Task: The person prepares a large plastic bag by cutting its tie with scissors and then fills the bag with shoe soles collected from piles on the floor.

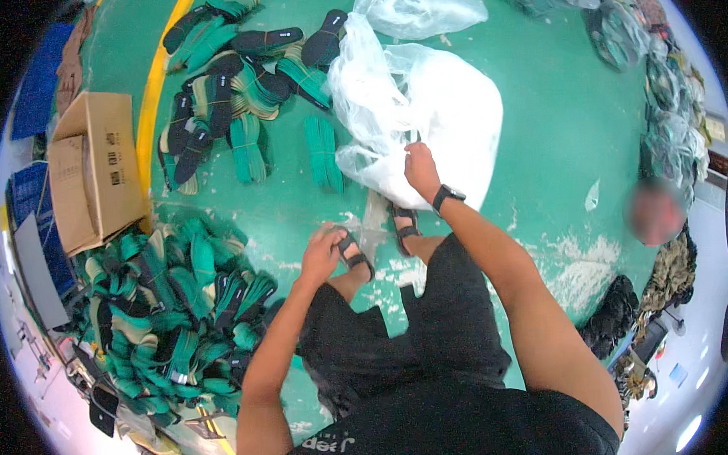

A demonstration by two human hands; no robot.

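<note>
The right grip (422,169) is clutching the white bag (460,104), apparently handling it; the next move is probably needing the left grip (322,251), its hold unclear.

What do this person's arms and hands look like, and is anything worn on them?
The left hand and right hand are gloveless. A black watch circles the right wrist; none shows on the left. The black shirt is short-sleeved.

I look steeply down from the wearer's head through one wide fisheye, torso (451,425) near, green floor (569,124) farther off.
</note>
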